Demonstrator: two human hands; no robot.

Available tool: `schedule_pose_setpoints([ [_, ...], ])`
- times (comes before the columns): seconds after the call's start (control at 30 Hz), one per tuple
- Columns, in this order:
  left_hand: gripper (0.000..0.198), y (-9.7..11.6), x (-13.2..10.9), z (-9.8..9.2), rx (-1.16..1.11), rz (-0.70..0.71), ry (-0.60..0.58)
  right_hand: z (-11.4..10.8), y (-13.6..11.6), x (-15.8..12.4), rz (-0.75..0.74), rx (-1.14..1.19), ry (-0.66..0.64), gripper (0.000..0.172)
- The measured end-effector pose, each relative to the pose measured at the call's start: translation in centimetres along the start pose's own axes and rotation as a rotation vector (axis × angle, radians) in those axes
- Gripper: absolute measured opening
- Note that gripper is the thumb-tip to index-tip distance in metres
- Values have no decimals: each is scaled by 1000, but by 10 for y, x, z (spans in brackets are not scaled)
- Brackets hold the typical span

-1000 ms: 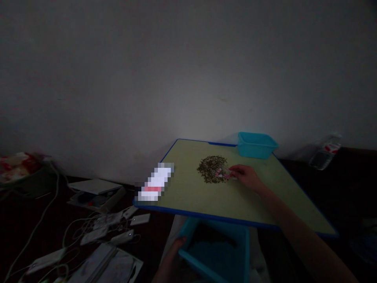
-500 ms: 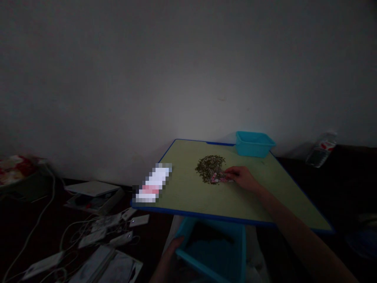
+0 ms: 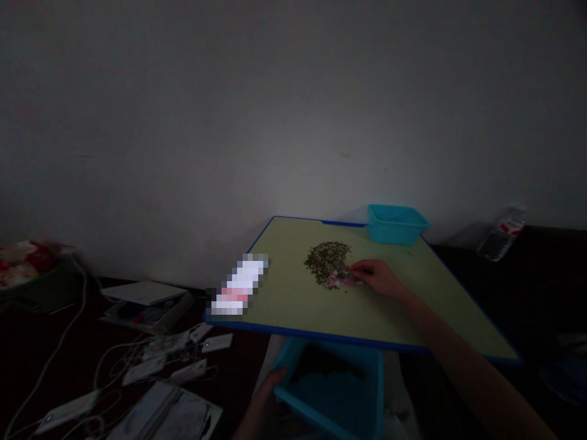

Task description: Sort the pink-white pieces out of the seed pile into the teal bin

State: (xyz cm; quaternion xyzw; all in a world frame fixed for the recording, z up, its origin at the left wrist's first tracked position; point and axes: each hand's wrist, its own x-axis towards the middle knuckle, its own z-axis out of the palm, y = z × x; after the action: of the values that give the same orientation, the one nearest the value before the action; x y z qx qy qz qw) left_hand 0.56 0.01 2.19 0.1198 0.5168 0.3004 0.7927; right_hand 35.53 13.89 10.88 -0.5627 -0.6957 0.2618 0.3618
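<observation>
On the pale green tabletop lies a pile of small greenish-brown bits, like seeds or beads, with pink and white pieces at its near right edge. My right hand reaches in from the right, fingertips pinched together at those pieces; dim light and blur hide what is between them. Below the table's front edge, my left hand is closed on the left rim of a blue plastic bin, fingers partly hidden. A dark mass lies inside this bin.
Another blue bin stands at the table's back right corner. A pixelated bright phone-like shape lies at the left edge. White cables and power banks litter the floor left; a plastic bottle leans at right. A wall rises behind.
My right hand has barely shifted at the pile's edge, and the pink and white pieces beside its fingertips look slightly rearranged. My left hand and the bin it holds stay put.
</observation>
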Motion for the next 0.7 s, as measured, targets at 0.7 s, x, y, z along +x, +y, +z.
schedule_pose_setpoints([
  [0.7,72,-2,-5,1,26,51,-19,-32,12,-2,76,63,-44,20],
])
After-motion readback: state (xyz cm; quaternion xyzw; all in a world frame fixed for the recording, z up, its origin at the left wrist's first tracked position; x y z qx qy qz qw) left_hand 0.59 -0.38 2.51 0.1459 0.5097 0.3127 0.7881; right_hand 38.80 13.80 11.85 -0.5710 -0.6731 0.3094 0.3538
